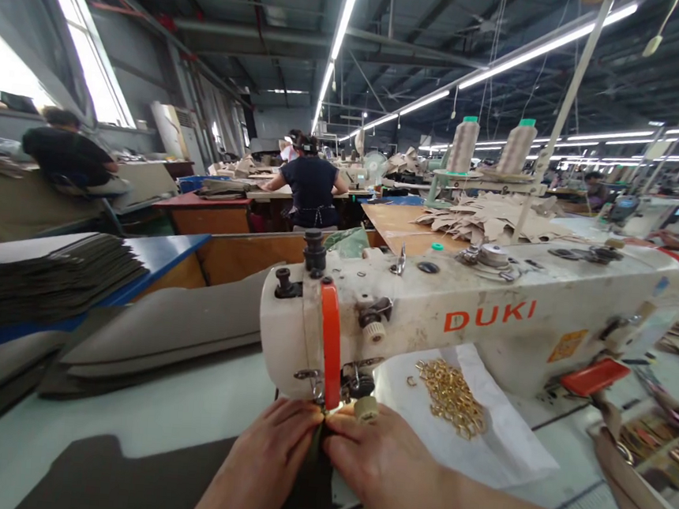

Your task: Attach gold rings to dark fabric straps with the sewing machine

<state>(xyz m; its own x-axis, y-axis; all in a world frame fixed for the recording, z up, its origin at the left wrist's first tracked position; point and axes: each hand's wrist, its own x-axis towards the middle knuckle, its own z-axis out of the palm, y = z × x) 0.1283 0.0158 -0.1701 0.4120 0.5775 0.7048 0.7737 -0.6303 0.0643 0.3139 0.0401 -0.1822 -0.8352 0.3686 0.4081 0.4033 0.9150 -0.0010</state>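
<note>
A white DUKI sewing machine [489, 315] stands on the table in front of me. My left hand [265, 458] and my right hand [384, 464] sit side by side under its needle head, fingers pressed together on a narrow dark strap [312, 482] that runs between them toward me. Both hands pinch the strap right at the presser foot [329, 408], which my fingers partly hide. A dark flat panel [117, 481] lies under my left wrist.
A heap of gold metal rings [451, 395] lies on white paper right of the needle. Stacked dark sheets [34, 275] and grey panels [160, 326] fill the left. Two thread cones [463, 142] stand behind. Other people sit at benches farther back.
</note>
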